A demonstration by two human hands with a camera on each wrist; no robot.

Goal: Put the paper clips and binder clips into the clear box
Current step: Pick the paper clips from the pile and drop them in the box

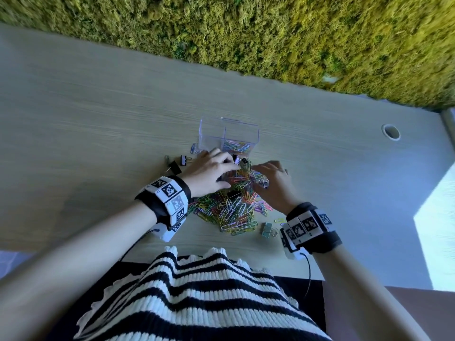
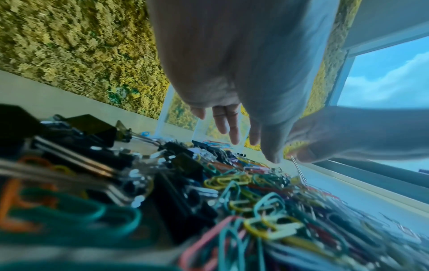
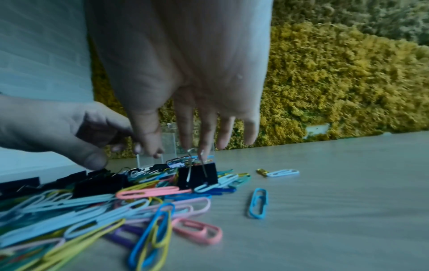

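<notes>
The clear box (image 1: 229,134) stands just beyond both hands; its right compartment holds coloured paper clips. A heap of coloured paper clips (image 1: 234,207) mixed with black binder clips (image 3: 99,183) lies in front of it. My left hand (image 1: 211,168) hovers over the heap's far left part with fingers loosely stretched (image 2: 228,126), holding nothing that I can see. My right hand (image 1: 270,178) reaches down on the heap's right side, fingers straight and spread (image 3: 197,143). Its fingertips touch the wire handle of an upright black binder clip (image 3: 197,177).
More binder clips (image 1: 176,166) lie left of the box, and a pale one (image 1: 267,228) lies near the table's front edge. Loose paper clips (image 3: 258,203) are scattered to the right. A cable hole (image 1: 391,131) sits far right. A moss wall (image 1: 246,33) backs the table.
</notes>
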